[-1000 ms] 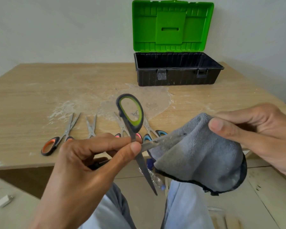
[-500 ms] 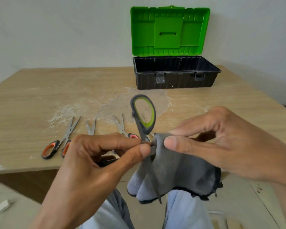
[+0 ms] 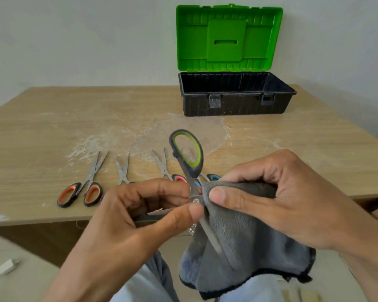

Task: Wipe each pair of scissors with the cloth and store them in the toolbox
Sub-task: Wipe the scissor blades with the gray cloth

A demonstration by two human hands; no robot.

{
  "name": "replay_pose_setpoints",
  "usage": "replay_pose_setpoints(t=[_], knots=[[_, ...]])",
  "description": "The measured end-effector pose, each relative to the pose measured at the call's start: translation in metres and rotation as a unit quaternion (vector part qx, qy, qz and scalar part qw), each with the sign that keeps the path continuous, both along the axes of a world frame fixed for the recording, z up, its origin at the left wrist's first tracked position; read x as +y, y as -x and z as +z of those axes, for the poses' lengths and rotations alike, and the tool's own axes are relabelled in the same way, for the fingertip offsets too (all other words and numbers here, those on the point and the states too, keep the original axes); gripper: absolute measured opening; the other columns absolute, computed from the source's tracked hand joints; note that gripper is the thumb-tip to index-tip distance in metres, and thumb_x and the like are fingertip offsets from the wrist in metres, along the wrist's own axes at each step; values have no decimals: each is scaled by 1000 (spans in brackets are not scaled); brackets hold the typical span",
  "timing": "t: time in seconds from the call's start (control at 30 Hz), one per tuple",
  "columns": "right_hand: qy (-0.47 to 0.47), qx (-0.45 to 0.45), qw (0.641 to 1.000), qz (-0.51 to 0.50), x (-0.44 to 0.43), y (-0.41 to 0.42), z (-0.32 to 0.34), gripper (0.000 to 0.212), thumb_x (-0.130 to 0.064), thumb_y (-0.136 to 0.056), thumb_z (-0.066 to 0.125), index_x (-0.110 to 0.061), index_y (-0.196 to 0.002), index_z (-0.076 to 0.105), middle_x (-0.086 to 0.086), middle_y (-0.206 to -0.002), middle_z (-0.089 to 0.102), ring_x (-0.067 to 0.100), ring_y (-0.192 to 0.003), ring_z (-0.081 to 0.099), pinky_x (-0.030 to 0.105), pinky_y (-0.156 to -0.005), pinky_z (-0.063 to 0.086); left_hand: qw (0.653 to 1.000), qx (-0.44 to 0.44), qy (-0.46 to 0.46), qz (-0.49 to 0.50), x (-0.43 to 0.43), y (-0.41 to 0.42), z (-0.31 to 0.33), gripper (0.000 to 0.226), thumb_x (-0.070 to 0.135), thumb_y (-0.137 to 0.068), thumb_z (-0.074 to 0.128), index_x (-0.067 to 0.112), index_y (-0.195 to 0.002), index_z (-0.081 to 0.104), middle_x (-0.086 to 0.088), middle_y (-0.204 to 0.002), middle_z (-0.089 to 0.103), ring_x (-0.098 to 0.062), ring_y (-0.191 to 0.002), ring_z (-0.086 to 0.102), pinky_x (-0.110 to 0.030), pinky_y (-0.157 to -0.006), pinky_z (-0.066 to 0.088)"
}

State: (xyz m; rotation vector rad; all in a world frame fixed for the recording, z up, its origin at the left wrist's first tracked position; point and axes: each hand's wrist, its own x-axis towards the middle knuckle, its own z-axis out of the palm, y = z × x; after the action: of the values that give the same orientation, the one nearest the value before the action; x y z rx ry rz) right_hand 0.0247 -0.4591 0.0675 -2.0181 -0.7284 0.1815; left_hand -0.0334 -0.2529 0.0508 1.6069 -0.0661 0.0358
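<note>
1. Held pair. I see the left hand (image 3: 127,232) pinching the green-handled scissors (image 3: 193,171) at the pivot, thumb (image 3: 181,217) below and forefinger above, both clamped on the metal. The scissors are spread open. One handle loop stands up above the hands. One blade points down and lies against the front of the cloth (image 3: 249,247). The second handle is mostly hidden behind the left hand.

2. Cloth. I see the right hand (image 3: 282,199) gripping the grey cloth, thumb and fingers closed on a fold of it right beside the pivot, touching the left thumb tip. The other blade is not visible; I cannot tell whether it sits inside the fold. The rest of the cloth hangs down over the person's lap.

3. Remaining pairs. Four lie on the table (image 3: 52,127) near its front edge, blades pointing away from me: the orange-handled scissors (image 3: 92,194) on the left, then a pair (image 3: 122,171) with its handles hidden by the left hand, the pink-handled scissors (image 3: 162,166), and a blue-handled pair (image 3: 213,177) mostly hidden behind the hands.

4. Toolbox (image 3: 236,101). It stands at the far side of the table, well apart from the hands, green lid (image 3: 227,38) upright. The part of its black interior I can see holds nothing.

5. Surface. A whitish smear (image 3: 179,131) lies between the toolbox and the row of scissors.
</note>
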Motion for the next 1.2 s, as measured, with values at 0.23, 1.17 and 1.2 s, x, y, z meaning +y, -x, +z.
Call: replay_pose_setpoints(t=[0.23,1.17,1.2], knots=[[9,47,999,21,-2,-2,-2,23,-49,-83,74,-32,-92,85,-7,-84,82,12,-78,77,34,-73,61,999,27,-35,-15,5,-3,-2,23,24,-57,83,17,-79,79,-8,-79,77,-18,-77,75,-16,-67,56],[26,54,998,24,-10,-8,-9,23,-46,-83,76,-32,-98,86,-14,-91,83,13,-87,79,25,-80,60,996,48,-72,-28,6,-5,0,27,24,-51,87,22,-76,77,-6,-77,77,-17,-74,75,-15,-68,55],[28,52,998,21,-10,-8,-10,24,-49,-83,74,-34,-98,86,-9,-92,83,20,-89,79,34,-83,60,996,47,-72,-27,5,-5,0,27,23,-51,87,22,-76,77,-5,-75,77,-16,-72,75,-13,-66,55]])
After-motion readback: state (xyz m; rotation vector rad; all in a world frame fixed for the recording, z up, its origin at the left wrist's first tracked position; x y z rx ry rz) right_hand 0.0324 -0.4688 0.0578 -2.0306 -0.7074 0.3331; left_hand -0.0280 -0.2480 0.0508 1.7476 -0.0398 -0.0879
